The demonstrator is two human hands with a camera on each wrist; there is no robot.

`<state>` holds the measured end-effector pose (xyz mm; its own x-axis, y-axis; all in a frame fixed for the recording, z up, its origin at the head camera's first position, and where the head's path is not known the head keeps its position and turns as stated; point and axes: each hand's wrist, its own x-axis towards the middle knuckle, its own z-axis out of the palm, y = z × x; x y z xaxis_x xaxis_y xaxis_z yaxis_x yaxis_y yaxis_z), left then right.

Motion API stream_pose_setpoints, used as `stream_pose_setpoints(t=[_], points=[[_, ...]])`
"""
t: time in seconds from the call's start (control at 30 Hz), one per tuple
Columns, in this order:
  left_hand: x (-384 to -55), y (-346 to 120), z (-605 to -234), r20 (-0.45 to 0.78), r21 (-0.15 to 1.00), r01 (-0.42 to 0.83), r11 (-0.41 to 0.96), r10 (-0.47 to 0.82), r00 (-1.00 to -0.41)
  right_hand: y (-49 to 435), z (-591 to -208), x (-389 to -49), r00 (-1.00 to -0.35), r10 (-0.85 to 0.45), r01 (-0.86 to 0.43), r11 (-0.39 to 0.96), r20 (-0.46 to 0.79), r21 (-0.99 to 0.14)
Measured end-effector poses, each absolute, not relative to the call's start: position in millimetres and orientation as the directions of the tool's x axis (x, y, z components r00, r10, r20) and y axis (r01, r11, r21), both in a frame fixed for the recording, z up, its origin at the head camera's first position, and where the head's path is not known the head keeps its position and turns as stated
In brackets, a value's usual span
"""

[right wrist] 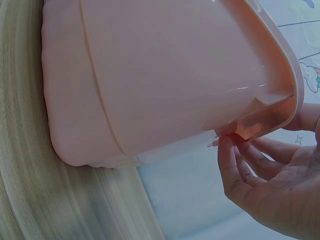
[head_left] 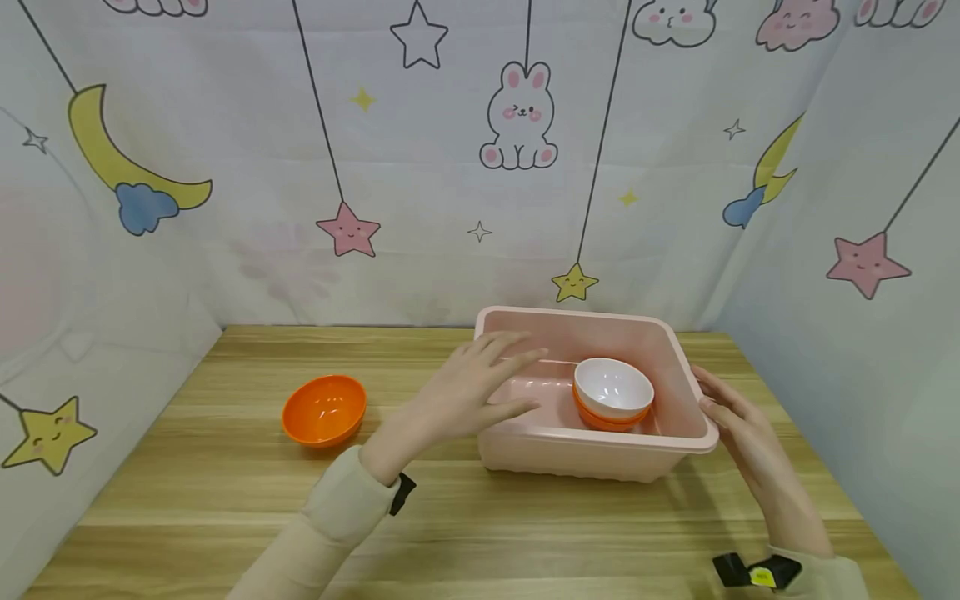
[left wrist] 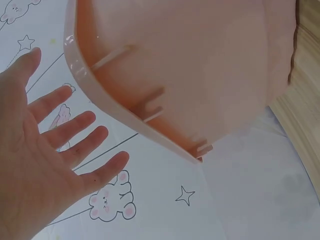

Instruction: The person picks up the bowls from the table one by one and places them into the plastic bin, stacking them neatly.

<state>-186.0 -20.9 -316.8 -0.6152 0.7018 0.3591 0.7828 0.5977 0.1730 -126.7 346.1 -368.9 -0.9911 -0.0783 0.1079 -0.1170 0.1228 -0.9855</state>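
Note:
A pink plastic storage bin (head_left: 577, 454) stands on the table, its near right corner turned toward me. Inside it, a white bowl (head_left: 613, 388) is nested on top of orange bowlware (head_left: 606, 421); how many orange pieces cannot be told. My right hand (head_left: 750, 450) grips the bin's right rim, with fingers (right wrist: 230, 165) hooked under the lip and the thumb at its edge. With fingers spread, my left hand (head_left: 476, 387) hovers by the bin's left rim, holding nothing; the left wrist view shows it apart from the rim. An orange bowl (head_left: 325, 411) sits upright to the left of my left forearm.
The wood-grain table (head_left: 225, 492) reaches back to a white printed cloth wall (head_left: 435, 167). Similar cloth walls rise along the left and right table edges. The bin stands right of centre, near the back edge.

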Motion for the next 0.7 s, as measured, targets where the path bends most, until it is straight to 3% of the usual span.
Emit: stream_pose_setpoints(t=[0.7], points=[[-189, -52, -334, 0.326, 0.280, 0.694, 0.663, 0.615, -0.718, 346, -368, -127, -0.991, -0.087, -0.109, 0.126, 0.099, -0.986]])
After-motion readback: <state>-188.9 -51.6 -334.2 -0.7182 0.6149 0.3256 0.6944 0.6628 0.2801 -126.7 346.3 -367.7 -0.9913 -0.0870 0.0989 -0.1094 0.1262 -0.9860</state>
